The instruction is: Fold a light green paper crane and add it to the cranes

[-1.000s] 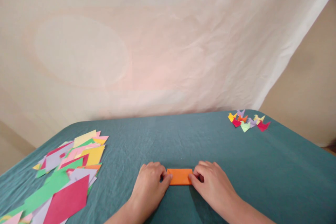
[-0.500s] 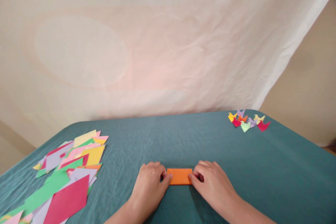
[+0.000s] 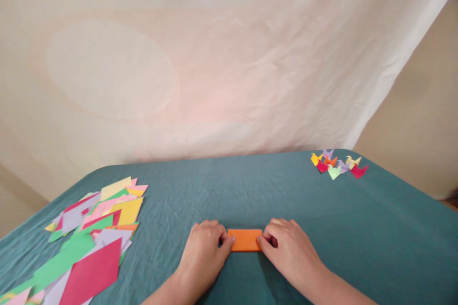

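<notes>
A piece of orange paper [image 3: 245, 240], folded into a small rectangle, lies near the front middle of the table. My left hand [image 3: 207, 250] pinches its left edge between thumb and fingers. At the opposite short edge, my right hand [image 3: 289, 250] pinches it the same way. Both hands are closed, with their thumbs at the paper's ends. The fingertips under the paper are hidden.
Loose sheets of coloured paper [image 3: 95, 267] overlap in a spread pile on the left. Several folded paper birds [image 3: 334, 172] stand grouped at the far right. A dark green cloth [image 3: 200, 190] covers the table, and a pale sheet [image 3: 229, 57] hangs behind it.
</notes>
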Available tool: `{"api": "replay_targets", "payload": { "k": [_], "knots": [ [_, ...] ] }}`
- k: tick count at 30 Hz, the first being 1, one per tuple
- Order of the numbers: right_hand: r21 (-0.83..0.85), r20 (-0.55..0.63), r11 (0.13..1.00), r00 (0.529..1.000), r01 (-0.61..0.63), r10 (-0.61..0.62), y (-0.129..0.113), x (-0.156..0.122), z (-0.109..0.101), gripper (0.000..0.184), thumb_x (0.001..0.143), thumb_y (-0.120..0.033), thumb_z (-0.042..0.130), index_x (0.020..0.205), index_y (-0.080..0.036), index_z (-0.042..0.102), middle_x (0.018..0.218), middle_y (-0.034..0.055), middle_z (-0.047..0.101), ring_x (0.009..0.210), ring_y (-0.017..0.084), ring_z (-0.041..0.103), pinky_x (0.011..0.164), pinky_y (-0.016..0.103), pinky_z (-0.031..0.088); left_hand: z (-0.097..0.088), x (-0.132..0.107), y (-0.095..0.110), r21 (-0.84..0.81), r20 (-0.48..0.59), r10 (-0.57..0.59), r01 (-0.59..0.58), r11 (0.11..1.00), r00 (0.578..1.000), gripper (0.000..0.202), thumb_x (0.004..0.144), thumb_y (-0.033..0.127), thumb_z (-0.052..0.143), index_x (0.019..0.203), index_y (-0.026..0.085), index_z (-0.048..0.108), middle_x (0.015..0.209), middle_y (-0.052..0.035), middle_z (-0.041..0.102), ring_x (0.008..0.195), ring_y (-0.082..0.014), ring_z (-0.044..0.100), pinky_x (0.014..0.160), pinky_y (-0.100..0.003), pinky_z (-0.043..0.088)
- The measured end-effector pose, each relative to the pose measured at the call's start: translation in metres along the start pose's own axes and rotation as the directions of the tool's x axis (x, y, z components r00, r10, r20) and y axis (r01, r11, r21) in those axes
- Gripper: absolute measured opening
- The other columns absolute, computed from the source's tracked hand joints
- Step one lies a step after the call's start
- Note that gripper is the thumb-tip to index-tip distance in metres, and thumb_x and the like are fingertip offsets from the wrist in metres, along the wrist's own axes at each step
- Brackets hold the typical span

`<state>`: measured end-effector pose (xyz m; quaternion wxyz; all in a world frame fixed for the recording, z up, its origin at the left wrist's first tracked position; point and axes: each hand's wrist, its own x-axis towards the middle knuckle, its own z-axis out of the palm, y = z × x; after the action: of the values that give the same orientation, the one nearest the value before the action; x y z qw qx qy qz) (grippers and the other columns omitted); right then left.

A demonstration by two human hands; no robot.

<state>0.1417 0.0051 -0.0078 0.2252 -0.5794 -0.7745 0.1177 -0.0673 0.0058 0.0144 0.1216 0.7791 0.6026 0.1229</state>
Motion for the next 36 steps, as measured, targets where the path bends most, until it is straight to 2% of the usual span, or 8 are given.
{"api": "replay_targets", "payload": {
  "k": [19,27,30,33,36],
  "knots": [
    [-0.005,-0.022,1.000,1.000,0.018,-0.018,0.000,0.000,0.000,0.023,0.078,-0.017,0.061,0.056,-0.020,0.058,0.063,-0.0030,0.059,0.066,0.015,0.056,0.066,0.028,0.029,-0.001,-0.001,0.001,0.000,-0.009,0.020,-0.020,1.000,1.000,0.026,0.085,0.031,0.049,0.065,0.020,0.060,0.071,-0.0005,0.063,0.073,-0.0182,0.056,0.067,-0.029,0.032],
    [-0.013,0.006,1.000,1.000,0.009,-0.009,-0.002,0.000,-0.003,0.023,0.079,-0.018,0.060,0.056,-0.020,0.058,0.063,-0.0030,0.060,0.066,0.015,0.056,0.066,0.028,0.029,-0.001,-0.001,0.001,0.010,0.005,0.017,-0.017,1.000,1.000,0.026,0.086,0.031,0.049,0.065,0.019,0.059,0.070,-0.0011,0.062,0.073,-0.0185,0.055,0.067,-0.030,0.033],
    [-0.019,-0.003,1.000,1.000,0.010,-0.010,-0.002,0.000,-0.003,0.023,0.079,-0.017,0.060,0.056,-0.020,0.058,0.062,-0.0028,0.060,0.066,0.014,0.057,0.066,0.028,0.029,-0.002,-0.001,0.002,0.012,-0.021,0.014,-0.014,1.000,1.000,0.021,0.085,0.029,0.051,0.068,0.019,0.057,0.072,-0.0010,0.061,0.073,-0.0188,0.054,0.068,-0.030,0.034],
    [-0.023,-0.007,1.000,1.000,0.019,-0.019,-0.001,0.001,-0.001,0.023,0.079,-0.018,0.060,0.056,-0.020,0.058,0.062,-0.0027,0.060,0.065,0.014,0.057,0.065,0.028,0.030,-0.008,-0.001,0.006,-0.048,-0.051,0.102,-0.105,0.993,0.993,0.007,0.084,0.019,0.052,0.083,0.020,0.059,0.087,-0.0020,0.062,0.083,-0.0189,0.054,0.073,-0.030,0.036],
    [-0.035,-0.011,0.999,0.999,0.031,-0.032,0.000,0.001,0.000,0.021,0.079,-0.018,0.061,0.058,-0.020,0.058,0.062,-0.0027,0.059,0.065,0.015,0.057,0.065,0.029,0.031,-0.017,-0.001,0.011,-0.142,0.034,0.315,-0.308,0.941,0.948,0.021,0.088,0.010,0.045,0.090,0.023,0.062,0.101,-0.0018,0.063,0.093,-0.0174,0.054,0.079,-0.028,0.036]
  ]
}}
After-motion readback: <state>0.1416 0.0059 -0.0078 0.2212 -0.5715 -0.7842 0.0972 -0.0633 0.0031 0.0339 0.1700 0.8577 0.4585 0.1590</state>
